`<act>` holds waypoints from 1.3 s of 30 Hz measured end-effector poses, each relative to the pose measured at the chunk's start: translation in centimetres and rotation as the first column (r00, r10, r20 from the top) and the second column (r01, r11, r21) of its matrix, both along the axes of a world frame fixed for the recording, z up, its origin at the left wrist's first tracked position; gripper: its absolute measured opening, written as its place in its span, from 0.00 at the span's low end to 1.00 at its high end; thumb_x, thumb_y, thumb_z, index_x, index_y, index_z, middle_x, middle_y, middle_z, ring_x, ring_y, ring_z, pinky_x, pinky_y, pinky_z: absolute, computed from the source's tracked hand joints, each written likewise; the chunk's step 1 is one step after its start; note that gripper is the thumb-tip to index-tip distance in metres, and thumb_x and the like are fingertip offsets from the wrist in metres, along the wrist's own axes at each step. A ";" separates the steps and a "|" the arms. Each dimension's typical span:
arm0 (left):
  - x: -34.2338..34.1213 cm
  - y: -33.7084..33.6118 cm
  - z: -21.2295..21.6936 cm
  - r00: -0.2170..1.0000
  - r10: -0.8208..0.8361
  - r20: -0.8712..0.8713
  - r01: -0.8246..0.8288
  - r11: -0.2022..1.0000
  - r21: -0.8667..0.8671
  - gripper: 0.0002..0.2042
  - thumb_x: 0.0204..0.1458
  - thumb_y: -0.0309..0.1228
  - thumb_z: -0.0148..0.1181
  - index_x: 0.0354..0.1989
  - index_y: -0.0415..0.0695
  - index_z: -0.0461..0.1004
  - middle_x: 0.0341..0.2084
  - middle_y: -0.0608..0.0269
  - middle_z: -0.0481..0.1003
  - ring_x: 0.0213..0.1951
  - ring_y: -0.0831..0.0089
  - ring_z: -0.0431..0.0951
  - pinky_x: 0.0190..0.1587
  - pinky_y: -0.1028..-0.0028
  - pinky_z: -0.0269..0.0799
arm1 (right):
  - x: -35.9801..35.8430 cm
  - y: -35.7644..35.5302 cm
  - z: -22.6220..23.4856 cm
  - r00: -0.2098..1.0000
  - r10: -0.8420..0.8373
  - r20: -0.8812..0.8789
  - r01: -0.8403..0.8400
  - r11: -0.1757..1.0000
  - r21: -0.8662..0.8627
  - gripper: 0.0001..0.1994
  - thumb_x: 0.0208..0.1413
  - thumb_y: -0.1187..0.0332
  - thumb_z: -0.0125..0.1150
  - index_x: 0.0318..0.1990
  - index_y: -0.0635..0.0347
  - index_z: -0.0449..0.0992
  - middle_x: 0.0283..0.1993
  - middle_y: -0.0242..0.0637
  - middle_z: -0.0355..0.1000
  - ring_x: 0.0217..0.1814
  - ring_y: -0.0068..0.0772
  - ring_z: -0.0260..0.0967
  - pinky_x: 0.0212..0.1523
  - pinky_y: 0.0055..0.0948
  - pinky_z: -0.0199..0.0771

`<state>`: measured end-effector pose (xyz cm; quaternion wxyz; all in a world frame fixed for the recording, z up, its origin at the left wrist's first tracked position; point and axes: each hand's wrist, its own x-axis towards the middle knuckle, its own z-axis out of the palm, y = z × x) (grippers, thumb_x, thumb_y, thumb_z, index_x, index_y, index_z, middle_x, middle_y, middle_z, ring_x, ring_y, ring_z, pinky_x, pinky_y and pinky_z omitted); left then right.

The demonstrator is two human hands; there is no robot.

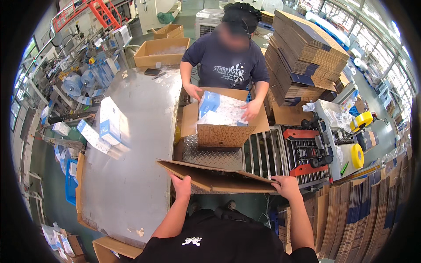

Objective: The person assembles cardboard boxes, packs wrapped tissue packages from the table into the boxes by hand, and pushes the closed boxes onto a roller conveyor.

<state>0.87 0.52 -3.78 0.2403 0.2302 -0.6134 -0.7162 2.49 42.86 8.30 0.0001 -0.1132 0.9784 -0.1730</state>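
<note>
Between my hands is a partly unfolded brown cardboard box [210,177], held level in front of my body with a narrow dark gap along its top. My left hand [181,186] grips its left end, the fingers partly hidden behind the cardboard. At the right corner, my right hand [287,187] pinches the edge. Just beyond, an open carton [226,136] stands on a diamond-patterned metal plate [212,158]. Blue and white packs [223,107] fill it. A co-worker across from me has one hand on each side of those packs.
On the metal table [131,184] to the left lie white and blue packs [109,120] and a phone [152,71]. A roller conveyor [265,151] leads right to a taping machine with yellow tape rolls [357,155]. Flattened cartons [351,215] stand at the lower right; more [302,52] are stacked behind.
</note>
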 end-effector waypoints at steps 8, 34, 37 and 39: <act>-2.6 -0.3 14.2 0.287 -0.764 0.577 0.955 0.181 -0.236 0.49 0.39 0.17 0.49 0.74 0.30 0.34 0.71 0.27 0.49 0.71 0.43 0.55 0.71 0.66 0.56 | 1.7 -2.7 4.1 0.953 -0.238 0.186 0.184 0.946 0.268 0.40 0.53 0.67 0.59 0.72 0.71 0.51 0.30 0.53 0.77 0.32 0.55 0.77 0.34 0.49 0.77; -0.8 0.4 -2.2 0.781 -0.238 0.578 0.622 0.215 -0.753 0.31 0.59 0.46 0.53 0.69 0.44 0.63 0.68 0.49 0.63 0.73 0.57 0.56 0.72 0.43 0.38 | 7.3 -2.1 -19.2 0.810 0.142 0.568 0.519 0.275 -0.809 0.31 0.55 0.60 0.70 0.64 0.63 0.71 0.56 0.49 0.77 0.59 0.41 0.74 0.59 0.30 0.72; -4.9 -6.2 -1.2 0.656 -0.120 0.745 0.676 0.533 -0.509 0.33 0.64 0.48 0.46 0.74 0.45 0.55 0.73 0.48 0.56 0.74 0.55 0.53 0.74 0.51 0.40 | 5.7 -4.0 -27.4 0.771 -0.251 0.585 0.620 0.505 -0.600 0.27 0.62 0.57 0.62 0.64 0.65 0.71 0.58 0.45 0.76 0.62 0.40 0.72 0.63 0.35 0.68; -7.5 -7.9 -4.6 0.663 -0.265 0.700 0.690 0.578 -0.436 0.34 0.64 0.49 0.45 0.74 0.44 0.53 0.73 0.48 0.54 0.74 0.54 0.51 0.74 0.54 0.41 | 6.0 -2.2 -37.4 0.607 -0.397 0.689 0.794 0.268 -0.545 0.27 0.64 0.55 0.60 0.63 0.65 0.72 0.59 0.44 0.76 0.63 0.39 0.71 0.65 0.36 0.66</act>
